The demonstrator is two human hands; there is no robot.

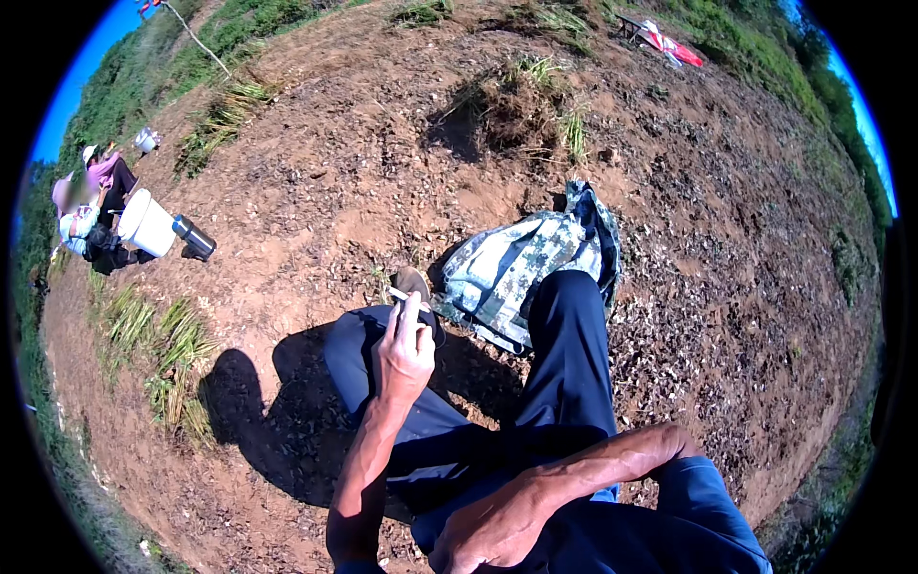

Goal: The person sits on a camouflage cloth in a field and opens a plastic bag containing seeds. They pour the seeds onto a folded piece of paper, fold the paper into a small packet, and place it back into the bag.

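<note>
My left hand is raised over my left knee, with a cigarette between its fingers. Across my waist lies my right forearm, and my right hand hangs bent at the wrist near the bottom rim. Its fingertips are hidden, so I cannot see whether they hold anything. A camouflage-patterned cloth bag or jacket lies on the soil in front of me, partly behind my right knee. Below my left hand a brown shoe shows.
Two people sit at the left beside a white bucket and a dark flask. Another bucket stands farther back. Plant heaps and cut stalks lie on bare soil. A red and white sack rests far right.
</note>
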